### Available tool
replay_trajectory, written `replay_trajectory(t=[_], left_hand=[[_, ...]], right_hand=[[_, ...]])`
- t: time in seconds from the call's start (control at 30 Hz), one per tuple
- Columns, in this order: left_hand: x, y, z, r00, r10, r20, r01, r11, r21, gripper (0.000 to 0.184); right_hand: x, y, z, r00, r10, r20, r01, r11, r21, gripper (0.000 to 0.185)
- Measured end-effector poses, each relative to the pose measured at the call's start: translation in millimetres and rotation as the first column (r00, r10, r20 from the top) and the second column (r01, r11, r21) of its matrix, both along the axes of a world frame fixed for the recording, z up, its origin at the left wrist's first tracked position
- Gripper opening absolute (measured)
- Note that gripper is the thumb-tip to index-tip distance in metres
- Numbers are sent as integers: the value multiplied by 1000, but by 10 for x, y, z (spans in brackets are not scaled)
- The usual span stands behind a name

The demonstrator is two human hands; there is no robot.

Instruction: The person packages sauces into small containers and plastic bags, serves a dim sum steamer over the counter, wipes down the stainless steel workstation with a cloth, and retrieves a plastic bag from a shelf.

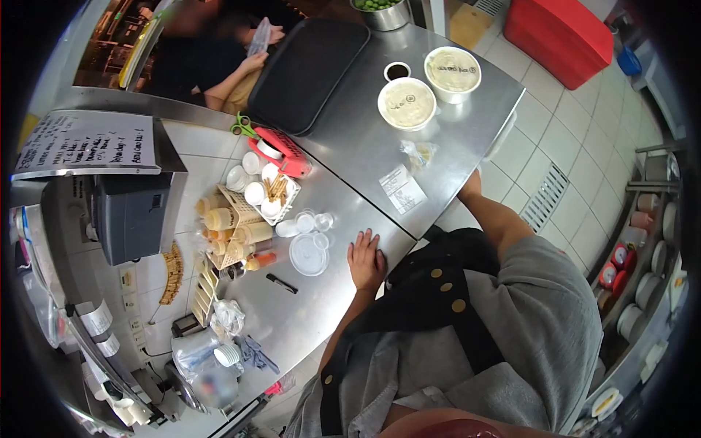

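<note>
My left hand (366,261) lies flat on the steel counter (314,292), fingers stretched out, holding nothing. Near its fingertips are a clear round plastic lid (309,254) and several small clear cups (305,221). My right hand (471,184) is at the counter's edge; its fingers are hidden, so its grip cannot be seen. A printed receipt (402,190) and a small clear bag (418,153) lie closest to it. Beyond them stand two lidded white tubs (407,104) with writing on top, and a small cup of dark sauce (397,71).
A black tray (310,73), red tape dispenser (287,155) and green-handled scissors (243,126) lie farther back. Sauce bottles (252,233) and a black marker (282,283) are on the left. Across the counter, another person's hands (255,62) hold a clear bag. A red bin (558,36) stands on the floor.
</note>
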State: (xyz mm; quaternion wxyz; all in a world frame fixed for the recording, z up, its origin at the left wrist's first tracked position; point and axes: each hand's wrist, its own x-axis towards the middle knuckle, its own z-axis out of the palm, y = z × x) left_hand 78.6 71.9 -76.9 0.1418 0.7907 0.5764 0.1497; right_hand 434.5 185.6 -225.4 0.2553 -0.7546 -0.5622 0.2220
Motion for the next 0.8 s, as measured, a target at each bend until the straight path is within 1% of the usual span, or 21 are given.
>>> replay_trajectory(t=[0.03, 0.07, 0.1, 0.13, 0.2, 0.27, 0.33, 0.4, 0.43, 0.47, 0.6, 0.67, 0.73, 0.8], left_hand=[[3, 22, -18, 1000, 1, -10, 0, 999, 36, 46], [4, 21, -27, 1000, -4, -5, 4, 1000, 31, 46], [6, 19, -23, 1000, 0, -11, 0, 999, 32, 46], [6, 22, -20, 1000, 5, -18, -5, 999, 33, 46], [2, 15, -9, 1000, 6, -15, -6, 1000, 15, 46], [10, 20, -4, 1000, 10, -24, -9, 1000, 25, 45], [16, 17, -23, 1000, 3, -13, -3, 999, 33, 44], [20, 14, -14, 1000, 9, -24, -7, 999, 54, 45], [18, 14, -22, 1000, 11, -20, -9, 998, 58, 46], [18, 5, -20, 1000, 19, -22, -17, 998, 63, 46], [5, 6, 22, 1000, 11, -13, -11, 999, 35, 46], [-23, 11, -19, 1000, 2, -14, -2, 999, 50, 47], [-17, 19, 35, 1000, 14, 3, -14, 1000, 13, 46], [-13, 25, 49, 1000, 16, -7, -16, 1000, 24, 45]], right_hand=[[-27, 15, 150, 999, 7, -46, -6, 999, 42, 36], [-26, 19, 255, 995, 19, -93, -11, 996, 85, 35], [-28, 22, 233, 997, 70, -16, -70, 997, 23, 36], [-30, 6, 213, 998, 69, -12, -69, 997, 20, 36], [-70, -31, 209, 981, 181, 66, -175, 981, -87, 39], [-75, 21, 109, 976, 187, 109, -178, 980, -91, 40], [-10, 57, -121, 968, 199, 152, -186, 978, -98, 41], [-36, 115, -406, 900, 289, 325, -273, 957, -96, 42], [-4, 146, -751, 933, 261, 248, -259, 965, -43, 41], [-8, 193, -769, 938, 270, 217, -265, 963, -54, 42], [-99, 369, -629, 966, 247, 81, -238, 966, -102, 45], [-155, 439, -633, 971, 238, 36, -231, 964, -133, 46], [-212, 449, -597, 973, 232, -3, -229, 957, -177, 48], [-220, 432, -554, 974, 226, -32, -227, 951, -210, 50]])
